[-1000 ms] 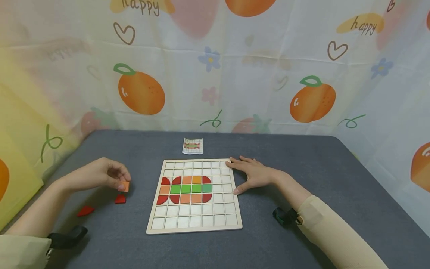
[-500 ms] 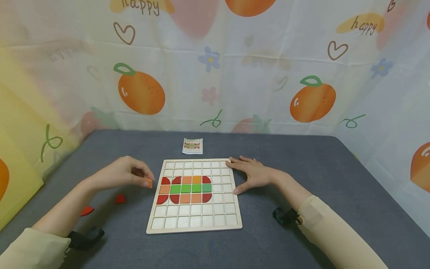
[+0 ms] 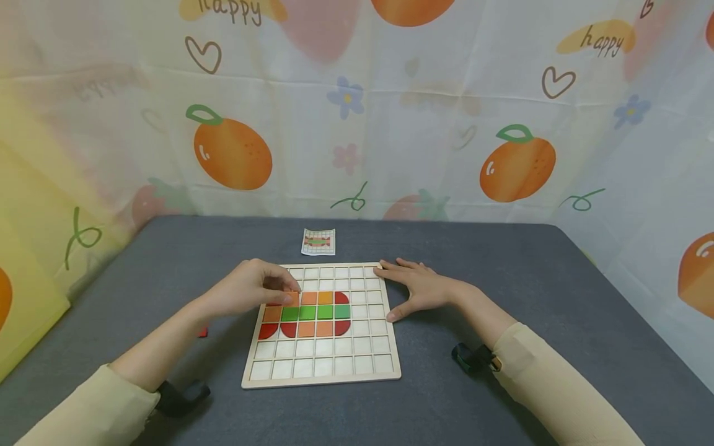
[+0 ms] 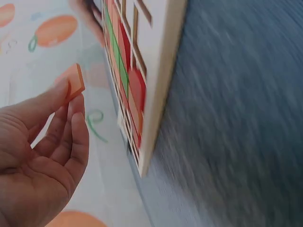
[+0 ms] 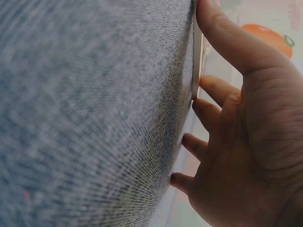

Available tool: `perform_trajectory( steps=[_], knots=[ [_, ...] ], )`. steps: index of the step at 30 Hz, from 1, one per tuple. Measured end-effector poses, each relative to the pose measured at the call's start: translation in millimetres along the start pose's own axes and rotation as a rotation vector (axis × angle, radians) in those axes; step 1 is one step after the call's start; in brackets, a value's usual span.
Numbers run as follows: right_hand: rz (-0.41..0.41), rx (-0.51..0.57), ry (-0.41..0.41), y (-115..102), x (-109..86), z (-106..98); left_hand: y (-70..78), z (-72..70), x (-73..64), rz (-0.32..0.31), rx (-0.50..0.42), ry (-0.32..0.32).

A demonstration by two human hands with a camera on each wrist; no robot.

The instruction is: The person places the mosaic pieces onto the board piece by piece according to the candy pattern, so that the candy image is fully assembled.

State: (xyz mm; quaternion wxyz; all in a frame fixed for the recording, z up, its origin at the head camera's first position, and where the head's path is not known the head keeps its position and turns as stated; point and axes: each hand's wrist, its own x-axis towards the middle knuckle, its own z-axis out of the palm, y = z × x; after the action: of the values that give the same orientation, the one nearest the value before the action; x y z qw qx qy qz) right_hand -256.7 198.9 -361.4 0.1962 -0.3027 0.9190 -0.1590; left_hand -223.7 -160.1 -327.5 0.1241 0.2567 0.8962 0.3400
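Between thumb and fingers my left hand pinches an orange square tile. In the head view it hovers over the upper left of the white gridded board, partly covering red pieces there. The board bears a block of tiles: green squares run along the middle row, with orange squares and rounded red pieces above and below. My right hand lies spread at the board's right edge; its thumb and index finger touch the rim, while other fingertips rest on the table, as the right wrist view shows.
A small pattern card lies behind the board on the grey table. Part of a loose red piece shows left of the board, beside my left forearm. A printed curtain hangs behind the table.
My left hand has carried the orange square tile rightward from beside the loose red pieces to over the board. Its forearm now hides one of those pieces. My right hand has stayed put.
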Motion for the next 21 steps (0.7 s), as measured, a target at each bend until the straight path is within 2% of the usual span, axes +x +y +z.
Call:
perform_trajectory(
  steps=[8, 13, 21],
  knots=[
    [0.001, -0.002, 0.000, 0, -0.3, 0, 12.2, 24.2, 17.1, 0.074, -0.065, -0.028],
    [0.001, -0.005, -0.005, -1, -0.5, 0, 20.0, 39.7, 27.8, 0.074, -0.074, -0.024],
    [0.004, 0.008, -0.006, -3, -2.2, -2, 39.6, 66.5, 50.2, 0.072, -0.076, 0.017]
  ],
)
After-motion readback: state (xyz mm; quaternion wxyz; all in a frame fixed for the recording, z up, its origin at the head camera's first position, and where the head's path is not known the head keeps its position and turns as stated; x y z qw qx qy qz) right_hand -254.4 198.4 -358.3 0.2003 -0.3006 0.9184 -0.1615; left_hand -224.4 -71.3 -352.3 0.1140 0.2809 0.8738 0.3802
